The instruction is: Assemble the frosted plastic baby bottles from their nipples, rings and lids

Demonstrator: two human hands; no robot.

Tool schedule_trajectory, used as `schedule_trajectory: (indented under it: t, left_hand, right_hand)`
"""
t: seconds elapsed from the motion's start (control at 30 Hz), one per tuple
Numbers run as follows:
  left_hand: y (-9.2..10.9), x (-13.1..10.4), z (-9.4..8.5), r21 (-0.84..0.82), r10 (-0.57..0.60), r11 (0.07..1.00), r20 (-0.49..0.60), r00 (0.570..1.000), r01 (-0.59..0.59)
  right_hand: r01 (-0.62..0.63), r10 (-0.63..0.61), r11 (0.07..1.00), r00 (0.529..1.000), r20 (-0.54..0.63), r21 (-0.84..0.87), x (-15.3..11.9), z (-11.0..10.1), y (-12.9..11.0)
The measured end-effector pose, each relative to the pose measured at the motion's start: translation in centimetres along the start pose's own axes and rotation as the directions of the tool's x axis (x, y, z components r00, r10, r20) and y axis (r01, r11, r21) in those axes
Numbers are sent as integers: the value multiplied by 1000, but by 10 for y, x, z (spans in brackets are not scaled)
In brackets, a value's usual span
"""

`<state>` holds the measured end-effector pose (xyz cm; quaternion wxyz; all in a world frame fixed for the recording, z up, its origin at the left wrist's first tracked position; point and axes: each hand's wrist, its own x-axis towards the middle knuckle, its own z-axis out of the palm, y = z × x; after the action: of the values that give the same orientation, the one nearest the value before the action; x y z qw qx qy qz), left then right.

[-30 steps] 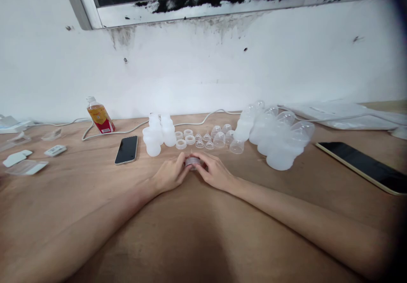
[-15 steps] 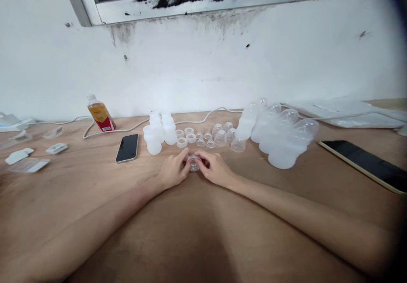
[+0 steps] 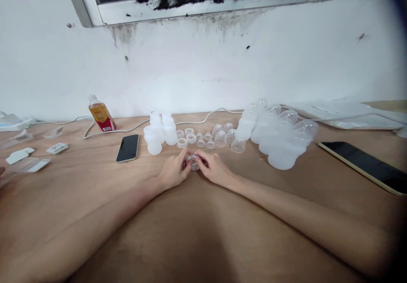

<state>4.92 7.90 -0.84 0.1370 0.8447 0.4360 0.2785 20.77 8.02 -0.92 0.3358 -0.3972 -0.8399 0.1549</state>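
Note:
Between both hands, low over the wooden table (image 3: pixel 190 223), is a small clear ring-shaped piece (image 3: pixel 193 163). My left hand (image 3: pixel 174 168) has thumb and fingers closed on its left side. From the right, my right hand (image 3: pixel 214 168) pinches the same piece. Just beyond the hands stand several white rings (image 3: pixel 182 142), small clear nipples (image 3: pixel 210 143) and clear domed caps (image 3: pixel 238 145). Whether the held piece has a nipple inside it is too small to tell.
Frosted bottles (image 3: pixel 154 141) stand behind my left hand; capped bottles (image 3: pixel 281 151) cluster at right. A phone (image 3: pixel 127 148), a drink bottle (image 3: pixel 101 114), a larger phone (image 3: pixel 364 166), a cable (image 3: pixel 210 114) and a plastic bag (image 3: pixel 346 113) lie around. Part of another person's hand (image 3: pixel 1 172) shows at far left.
Part of another person's hand has appeared at the left edge. The clear piece between my hands has tilted slightly; my hands have barely moved.

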Motion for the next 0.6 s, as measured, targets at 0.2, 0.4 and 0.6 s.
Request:
schedule_trajectory:
  t: [0.2, 0.4, 0.6]
  left_hand:
    - [-1, 2, 1, -66, -35, 997, 28, 999, 37]
    - [1, 0, -3, -143, 21, 990, 43, 999, -15]
    - [0, 2, 3, -116, -39, 992, 22, 999, 41]
  right_hand:
    - [-66, 66, 998, 998, 11, 3, 2, 0, 0]
    - [-30, 26, 999, 995, 91, 43, 0, -3, 1]
    - [-74, 72, 997, 995, 76, 28, 3, 0, 1]
